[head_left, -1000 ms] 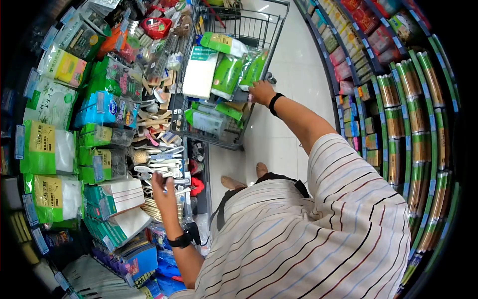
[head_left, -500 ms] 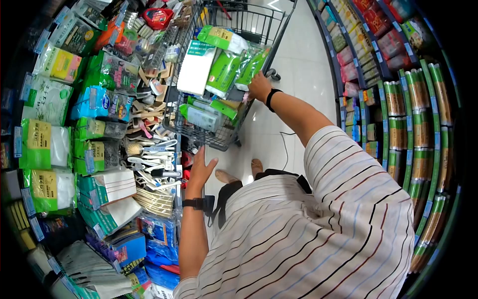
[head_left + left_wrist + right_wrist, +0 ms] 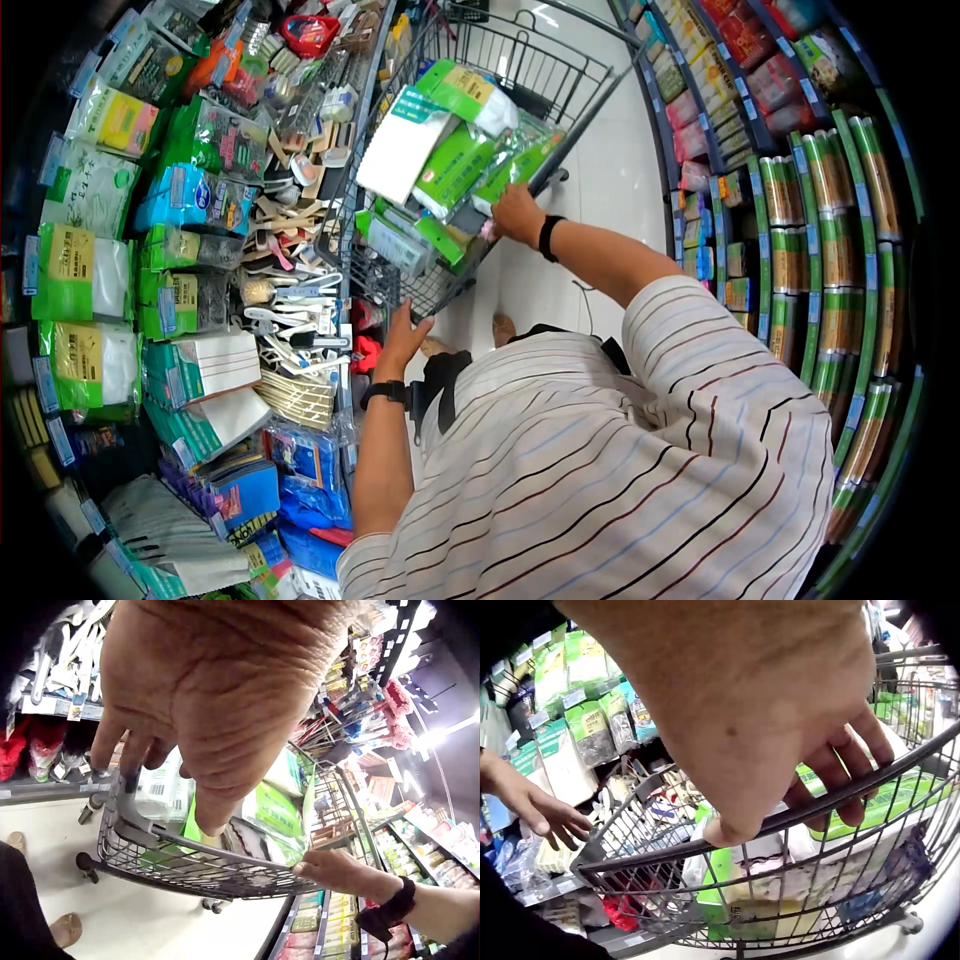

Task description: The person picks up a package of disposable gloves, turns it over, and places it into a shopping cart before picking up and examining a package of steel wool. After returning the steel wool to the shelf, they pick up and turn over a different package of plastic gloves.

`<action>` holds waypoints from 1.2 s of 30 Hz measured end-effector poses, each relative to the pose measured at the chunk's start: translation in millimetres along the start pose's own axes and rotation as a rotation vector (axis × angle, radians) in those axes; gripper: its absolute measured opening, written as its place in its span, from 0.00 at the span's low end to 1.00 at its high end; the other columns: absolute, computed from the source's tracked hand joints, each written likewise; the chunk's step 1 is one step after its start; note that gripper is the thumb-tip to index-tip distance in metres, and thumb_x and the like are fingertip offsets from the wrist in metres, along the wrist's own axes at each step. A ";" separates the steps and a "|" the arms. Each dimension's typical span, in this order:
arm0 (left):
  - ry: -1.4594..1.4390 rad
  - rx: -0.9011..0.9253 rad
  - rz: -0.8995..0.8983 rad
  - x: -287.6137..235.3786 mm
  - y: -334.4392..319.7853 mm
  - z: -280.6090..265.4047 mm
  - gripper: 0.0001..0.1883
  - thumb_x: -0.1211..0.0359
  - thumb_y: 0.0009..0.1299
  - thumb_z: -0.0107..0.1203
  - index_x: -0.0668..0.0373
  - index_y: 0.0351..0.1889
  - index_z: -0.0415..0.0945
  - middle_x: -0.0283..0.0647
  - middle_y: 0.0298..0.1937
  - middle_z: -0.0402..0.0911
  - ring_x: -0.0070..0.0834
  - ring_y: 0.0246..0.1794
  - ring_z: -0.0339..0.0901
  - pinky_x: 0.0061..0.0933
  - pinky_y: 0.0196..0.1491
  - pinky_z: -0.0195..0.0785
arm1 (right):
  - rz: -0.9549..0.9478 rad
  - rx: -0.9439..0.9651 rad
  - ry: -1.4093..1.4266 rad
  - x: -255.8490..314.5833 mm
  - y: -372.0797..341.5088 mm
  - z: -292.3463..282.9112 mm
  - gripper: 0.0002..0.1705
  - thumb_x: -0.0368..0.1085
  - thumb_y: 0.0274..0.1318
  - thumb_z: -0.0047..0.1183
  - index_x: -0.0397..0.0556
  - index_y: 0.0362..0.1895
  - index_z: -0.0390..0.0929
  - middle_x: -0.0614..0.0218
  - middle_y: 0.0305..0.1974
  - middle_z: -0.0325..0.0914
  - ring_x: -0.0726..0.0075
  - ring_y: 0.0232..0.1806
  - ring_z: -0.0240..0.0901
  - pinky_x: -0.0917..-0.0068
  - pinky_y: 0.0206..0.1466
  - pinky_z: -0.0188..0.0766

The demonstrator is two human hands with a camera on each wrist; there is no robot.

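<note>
My right hand grips the rim of a shopping cart, fingers over the top bar and thumb on the near side in the right wrist view. My left hand is at the cart's near left corner, its fingers extended and holding nothing. Inside the cart lie green-and-white packs, a white pack with a teal top, and a pale pack lower down. In the left wrist view, the left hand covers part of the cart's near end.
Shelves on the left carry gloves in green packs, brushes and blue bags. On the right, another shelf holds upright green-and-brown rolls. Pale floor tiles run between them, and a wheel sticks out under the cart.
My left hand has moved from the brush shelf to the cart's near corner. The cart has turned, its far end swinging right in the head view; my right hand stays on its rim.
</note>
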State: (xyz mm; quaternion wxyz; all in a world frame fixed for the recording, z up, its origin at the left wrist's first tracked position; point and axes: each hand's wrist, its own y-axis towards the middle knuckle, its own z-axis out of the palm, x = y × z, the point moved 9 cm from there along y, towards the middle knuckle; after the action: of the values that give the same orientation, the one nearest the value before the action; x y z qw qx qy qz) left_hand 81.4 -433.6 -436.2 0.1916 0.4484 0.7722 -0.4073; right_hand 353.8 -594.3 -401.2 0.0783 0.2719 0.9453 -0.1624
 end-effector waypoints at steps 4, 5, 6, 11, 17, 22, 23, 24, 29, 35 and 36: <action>0.050 -0.016 0.006 11.2 -5.4 0.2 0.44 0.51 0.67 0.60 0.69 0.73 0.56 0.64 0.72 0.61 0.55 0.74 0.57 0.42 0.74 0.51 | 0.003 0.004 0.021 21.0 -27.8 2.7 0.30 0.68 0.49 0.56 0.57 0.39 0.88 0.60 0.36 0.84 0.48 0.47 0.75 0.40 0.54 0.69; 0.056 -0.021 0.005 13.4 -7.3 -3.2 0.44 0.51 0.67 0.60 0.69 0.73 0.57 0.64 0.72 0.61 0.55 0.73 0.58 0.43 0.74 0.52 | -0.005 0.010 0.106 23.5 -34.6 -3.3 0.32 0.68 0.48 0.58 0.55 0.40 0.87 0.60 0.36 0.84 0.48 0.46 0.77 0.45 0.53 0.70; 0.067 -0.018 -0.001 14.4 -8.7 -3.7 0.44 0.51 0.67 0.60 0.68 0.73 0.57 0.64 0.72 0.61 0.55 0.73 0.58 0.43 0.74 0.52 | -0.022 -0.055 0.195 21.4 -36.6 0.2 0.32 0.68 0.47 0.59 0.54 0.40 0.87 0.59 0.37 0.83 0.48 0.46 0.77 0.47 0.51 0.70; 0.229 0.024 -0.073 26.6 -25.4 -5.3 0.41 0.49 0.67 0.59 0.65 0.71 0.62 0.65 0.74 0.57 0.56 0.75 0.56 0.42 0.74 0.53 | 0.007 -0.172 0.383 -8.2 -85.0 16.4 0.29 0.63 0.48 0.62 0.51 0.37 0.85 0.56 0.40 0.80 0.47 0.48 0.75 0.52 0.50 0.69; 0.306 0.053 -0.080 42.5 -23.1 -11.9 0.39 0.49 0.67 0.58 0.67 0.69 0.64 0.64 0.76 0.52 0.55 0.76 0.53 0.43 0.75 0.52 | 0.019 -0.005 0.408 1.2 -109.0 41.5 0.22 0.57 0.51 0.62 0.49 0.30 0.86 0.55 0.31 0.83 0.47 0.37 0.82 0.53 0.43 0.73; 0.497 0.082 -0.010 51.7 -13.8 -17.8 0.36 0.51 0.66 0.59 0.65 0.66 0.69 0.59 0.77 0.54 0.53 0.75 0.57 0.45 0.72 0.57 | 0.029 0.055 0.474 20.7 -125.3 38.5 0.21 0.54 0.51 0.63 0.47 0.29 0.86 0.53 0.31 0.83 0.46 0.37 0.83 0.53 0.39 0.77; 0.561 0.107 -0.012 50.9 -14.2 -17.1 0.35 0.51 0.66 0.60 0.65 0.65 0.70 0.57 0.77 0.55 0.52 0.74 0.58 0.45 0.71 0.59 | 0.031 0.061 0.479 24.8 -129.8 35.5 0.21 0.54 0.51 0.64 0.46 0.29 0.86 0.53 0.32 0.83 0.45 0.37 0.83 0.53 0.39 0.77; 0.598 0.095 -0.004 49.1 -15.6 -18.9 0.35 0.52 0.65 0.61 0.64 0.65 0.71 0.56 0.77 0.55 0.51 0.74 0.59 0.46 0.70 0.60 | 0.043 0.067 0.489 28.6 -134.2 34.0 0.22 0.54 0.51 0.64 0.46 0.29 0.86 0.53 0.32 0.83 0.45 0.37 0.82 0.53 0.40 0.77; 0.649 0.035 0.079 58.1 -18.5 -32.2 0.34 0.55 0.62 0.65 0.63 0.63 0.72 0.51 0.78 0.55 0.49 0.71 0.64 0.47 0.66 0.65 | 0.083 0.082 0.537 55.2 -152.4 37.9 0.21 0.53 0.51 0.64 0.46 0.31 0.86 0.53 0.33 0.84 0.44 0.38 0.82 0.53 0.42 0.78; 0.693 0.052 0.077 67.2 -16.0 -43.1 0.33 0.55 0.62 0.66 0.63 0.62 0.71 0.49 0.78 0.54 0.48 0.70 0.65 0.51 0.63 0.66 | 0.103 0.160 0.554 92.0 -164.3 45.6 0.20 0.53 0.51 0.64 0.49 0.35 0.86 0.53 0.36 0.84 0.45 0.41 0.82 0.54 0.44 0.78; 0.690 0.058 0.073 70.8 -16.1 -45.2 0.34 0.54 0.62 0.66 0.63 0.62 0.70 0.48 0.78 0.54 0.48 0.71 0.64 0.51 0.63 0.66 | 0.112 0.176 0.568 98.3 -166.1 46.3 0.20 0.53 0.52 0.64 0.49 0.35 0.87 0.53 0.36 0.84 0.45 0.41 0.82 0.54 0.44 0.78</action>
State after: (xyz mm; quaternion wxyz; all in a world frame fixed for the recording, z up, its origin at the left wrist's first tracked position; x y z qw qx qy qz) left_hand 33.8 -363.7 -448.8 -0.0793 0.5922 0.7631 -0.2464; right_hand 184.4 -695.2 -423.9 -0.2041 0.3640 0.8952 -0.1567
